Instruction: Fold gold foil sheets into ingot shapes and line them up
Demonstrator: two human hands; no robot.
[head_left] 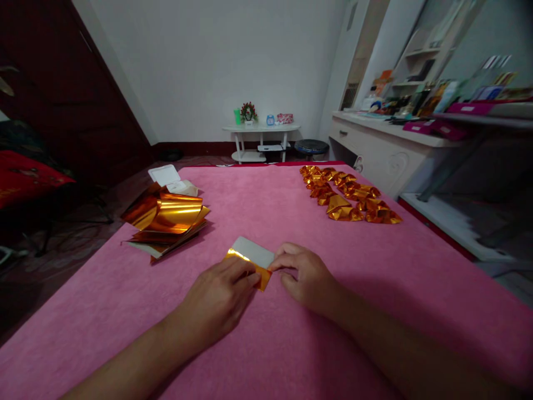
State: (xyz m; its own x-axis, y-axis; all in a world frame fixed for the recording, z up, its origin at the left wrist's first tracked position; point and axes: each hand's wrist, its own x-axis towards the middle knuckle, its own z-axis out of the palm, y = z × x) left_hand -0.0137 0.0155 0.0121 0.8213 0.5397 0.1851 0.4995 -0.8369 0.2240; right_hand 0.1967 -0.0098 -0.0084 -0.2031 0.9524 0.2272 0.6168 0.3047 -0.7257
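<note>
A sheet of gold foil paper (pixel 252 254) lies on the pink cloth in front of me, its pale back up and its near edge folded over to show a shiny gold strip. My left hand (pixel 225 289) presses on that strip, fingers bent together on it. At the paper's right edge, the curled fingers of my right hand (pixel 306 276) grip the fold's end, the thumb a little below. To the left lies a loose stack of gold foil sheets (pixel 179 214). Several folded gold foil pieces (pixel 341 208) sit in rows at the far right.
The pink cloth (pixel 250 194) covers the table. Behind the foil stack is an open white box (pixel 166 176). A small white table (pixel 261 128) with a plant stands by the wall, near a round dark stool (pixel 311 146). A cluttered white dresser (pixel 375 141) is at right.
</note>
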